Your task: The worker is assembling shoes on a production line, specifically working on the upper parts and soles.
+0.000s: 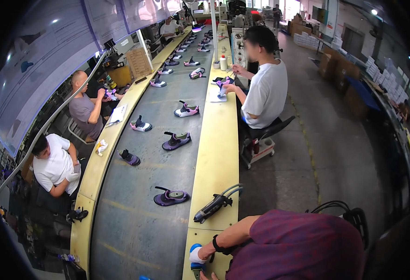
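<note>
Close work at the yellow bench (216, 163)

Here's the right hand (197, 255), white-covered, gripping a blue piece (196, 246) at the bench's near end, perhaps a shoe. The left hand (207, 276) is cut off below; its grip I can't tell. Looks like a handling step, calling next for steadying. Long axis runs along the bench, front end unclear.

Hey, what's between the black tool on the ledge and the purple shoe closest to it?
No object: the head view shows only bare belt, then bare ledge, from shoe to tool.
</note>
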`<control>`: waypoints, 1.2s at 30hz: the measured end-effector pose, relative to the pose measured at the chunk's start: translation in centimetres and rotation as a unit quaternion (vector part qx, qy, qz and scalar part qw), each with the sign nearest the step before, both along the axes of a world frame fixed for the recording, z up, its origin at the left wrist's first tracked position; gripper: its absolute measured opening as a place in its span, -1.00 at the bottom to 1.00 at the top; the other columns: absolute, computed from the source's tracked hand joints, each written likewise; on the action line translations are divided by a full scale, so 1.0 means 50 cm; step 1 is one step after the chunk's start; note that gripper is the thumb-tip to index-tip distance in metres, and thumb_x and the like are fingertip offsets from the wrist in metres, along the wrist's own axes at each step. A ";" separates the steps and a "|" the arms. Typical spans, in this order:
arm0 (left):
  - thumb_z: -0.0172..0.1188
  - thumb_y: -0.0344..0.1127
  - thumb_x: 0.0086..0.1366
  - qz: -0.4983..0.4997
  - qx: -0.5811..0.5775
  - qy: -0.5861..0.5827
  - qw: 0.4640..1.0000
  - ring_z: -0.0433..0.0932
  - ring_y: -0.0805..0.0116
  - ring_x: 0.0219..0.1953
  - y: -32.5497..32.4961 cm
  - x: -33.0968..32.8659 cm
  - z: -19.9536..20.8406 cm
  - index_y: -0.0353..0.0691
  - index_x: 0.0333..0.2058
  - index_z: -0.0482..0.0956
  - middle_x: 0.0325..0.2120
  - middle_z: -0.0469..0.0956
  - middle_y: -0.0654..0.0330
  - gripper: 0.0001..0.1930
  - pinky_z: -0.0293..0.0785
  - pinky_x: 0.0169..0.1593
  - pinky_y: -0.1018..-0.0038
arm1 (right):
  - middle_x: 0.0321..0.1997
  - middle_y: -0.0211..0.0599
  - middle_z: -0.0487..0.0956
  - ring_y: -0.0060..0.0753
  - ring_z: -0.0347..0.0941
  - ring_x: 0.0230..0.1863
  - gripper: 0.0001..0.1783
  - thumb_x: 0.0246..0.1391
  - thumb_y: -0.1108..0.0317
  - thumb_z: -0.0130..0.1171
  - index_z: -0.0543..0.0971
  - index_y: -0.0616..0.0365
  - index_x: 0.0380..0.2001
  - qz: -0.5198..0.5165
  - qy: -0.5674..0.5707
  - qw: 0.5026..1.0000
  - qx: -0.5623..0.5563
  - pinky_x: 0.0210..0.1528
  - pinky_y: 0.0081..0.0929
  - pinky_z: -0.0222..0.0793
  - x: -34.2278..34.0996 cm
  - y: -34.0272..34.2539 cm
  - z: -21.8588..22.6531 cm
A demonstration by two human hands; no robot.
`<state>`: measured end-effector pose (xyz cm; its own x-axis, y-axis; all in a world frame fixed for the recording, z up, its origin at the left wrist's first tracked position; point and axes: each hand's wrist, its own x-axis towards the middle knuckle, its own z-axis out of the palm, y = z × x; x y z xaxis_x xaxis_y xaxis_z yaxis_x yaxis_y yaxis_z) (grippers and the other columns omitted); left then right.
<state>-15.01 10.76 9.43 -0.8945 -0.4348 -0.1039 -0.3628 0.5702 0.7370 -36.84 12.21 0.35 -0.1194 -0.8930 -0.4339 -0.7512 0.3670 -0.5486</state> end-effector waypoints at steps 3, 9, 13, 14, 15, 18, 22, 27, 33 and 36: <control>0.26 -0.22 0.43 0.005 -0.017 -0.008 1.000 0.54 -0.28 0.14 -0.005 0.005 -0.004 -0.39 0.20 0.55 0.11 0.58 -0.29 -0.53 0.44 0.25 0.04 | -0.16 -0.04 0.78 0.11 0.73 -0.16 -0.61 -0.11 0.29 0.45 0.77 0.09 -0.13 0.036 -0.054 0.997 -0.031 -0.19 -0.06 0.60 -0.006 -0.004 -0.028; 0.28 -0.21 0.42 0.004 -0.049 -0.028 0.998 0.52 -0.30 0.17 -0.026 -0.007 0.000 -0.39 0.23 0.52 0.13 0.57 -0.30 -0.49 0.41 0.27 0.02 | -0.13 0.00 0.76 0.14 0.72 -0.16 -0.50 -0.11 0.31 0.47 0.71 0.11 -0.01 0.083 -0.144 0.983 -0.081 -0.18 -0.03 0.60 -0.039 0.018 -0.025; 0.30 -0.20 0.41 0.031 -0.070 -0.048 0.996 0.50 -0.31 0.19 -0.044 0.013 0.009 -0.39 0.25 0.50 0.14 0.55 -0.31 -0.46 0.39 0.29 0.01 | -0.19 0.01 0.73 0.18 0.70 -0.20 -0.59 0.19 0.24 0.28 0.61 0.07 0.09 0.115 -0.048 0.987 -0.099 -0.23 0.04 0.57 0.008 0.043 0.065; 0.30 -0.20 0.41 0.029 -0.076 -0.052 0.995 0.50 -0.32 0.19 -0.050 0.009 0.012 -0.39 0.26 0.50 0.15 0.55 -0.31 -0.46 0.39 0.29 0.00 | -0.23 0.00 0.72 0.19 0.70 -0.22 -0.65 0.28 0.21 0.19 0.60 0.07 0.08 0.061 -0.026 0.994 -0.083 -0.24 0.05 0.57 0.019 0.042 0.058; 0.31 -0.20 0.41 0.025 -0.079 -0.057 0.995 0.49 -0.32 0.20 -0.052 0.006 0.012 -0.38 0.27 0.49 0.15 0.55 -0.31 -0.45 0.38 0.30 0.00 | -0.23 0.00 0.72 0.19 0.70 -0.22 -0.65 0.28 0.21 0.19 0.60 0.07 0.08 0.056 -0.026 0.995 -0.080 -0.24 0.05 0.57 0.022 0.045 0.057; 0.32 -0.20 0.40 0.019 -0.087 -0.067 0.994 0.48 -0.33 0.21 -0.058 -0.001 0.008 -0.38 0.28 0.48 0.16 0.54 -0.31 -0.43 0.37 0.31 -0.01 | -0.27 -0.01 0.71 0.16 0.70 -0.29 -0.65 0.38 0.17 0.09 0.57 0.07 0.10 0.041 0.010 0.997 -0.062 -0.32 0.04 0.56 0.017 0.049 0.060; 0.33 -0.19 0.39 0.026 -0.098 -0.081 0.992 0.47 -0.34 0.23 -0.074 0.008 -0.003 -0.38 0.31 0.46 0.18 0.53 -0.32 -0.40 0.35 0.33 -0.02 | -0.31 -0.06 0.71 0.15 0.71 -0.29 -0.68 0.36 0.19 0.10 0.57 0.09 0.06 0.102 0.053 0.991 -0.067 -0.33 0.02 0.56 0.027 0.041 0.064; 0.45 -0.08 0.30 0.029 -0.065 0.041 0.997 0.34 -0.35 0.29 -0.082 0.006 -0.085 -0.39 0.30 0.42 0.22 0.46 -0.31 -0.27 0.17 0.39 -0.17 | -0.36 -0.14 0.73 0.11 0.71 -0.29 -0.64 -0.13 0.24 0.44 0.66 0.01 -0.19 0.071 0.062 0.985 -0.142 -0.33 -0.01 0.58 0.074 0.022 0.043; 0.43 -0.29 0.17 0.051 -0.086 0.070 0.993 0.39 -0.06 0.34 -0.101 0.003 -0.110 -0.20 0.21 0.41 0.17 0.49 -0.02 -0.37 -0.23 0.57 -0.30 | -0.39 -0.14 0.73 0.04 0.72 -0.33 -0.73 -0.13 0.24 0.47 0.72 -0.06 -0.28 0.059 0.037 0.990 -0.127 -0.28 -0.03 0.62 0.080 0.016 0.086; 0.40 -0.37 0.20 0.066 -0.062 0.058 0.994 0.42 -0.03 0.29 -0.114 0.001 -0.097 -0.21 0.17 0.40 0.12 0.50 0.01 -0.43 -0.23 0.57 -0.27 | -0.41 -0.07 0.71 0.04 0.72 -0.34 -0.77 -0.04 0.27 0.41 0.70 0.06 -0.27 0.084 0.059 0.992 -0.069 -0.29 -0.05 0.60 0.086 -0.002 0.097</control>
